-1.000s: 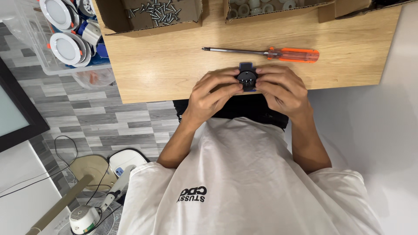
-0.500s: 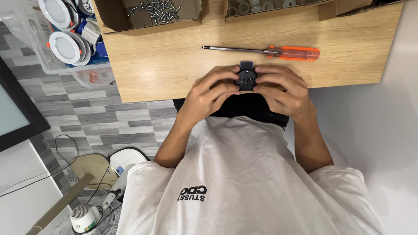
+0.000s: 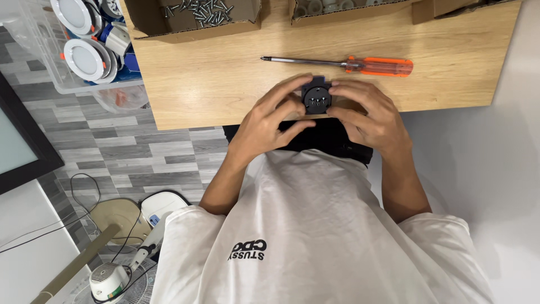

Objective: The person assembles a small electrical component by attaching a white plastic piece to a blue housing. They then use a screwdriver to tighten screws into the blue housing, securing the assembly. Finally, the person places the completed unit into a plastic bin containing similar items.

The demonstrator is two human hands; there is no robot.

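Observation:
Both hands hold a small black part (image 3: 316, 97) with a round face and several small holes, at the near edge of the wooden table (image 3: 225, 84). My left hand (image 3: 270, 118) grips its left side, fingers curled over the top. My right hand (image 3: 365, 112) grips the right side, with its fingertips on the upper edge. The back of the part is hidden by my fingers. An orange-handled screwdriver (image 3: 360, 65) lies on the table just beyond my hands, its tip pointing left.
An open cardboard box of screws (image 3: 197, 14) and a second box of grey parts (image 3: 337, 8) stand at the table's far edge. A clear bin of white round lamps (image 3: 84, 50) sits left of the table. A fan (image 3: 112, 276) and cables lie on the floor.
My hands and the black part have edged slightly toward the table. The screwdriver and boxes have not moved.

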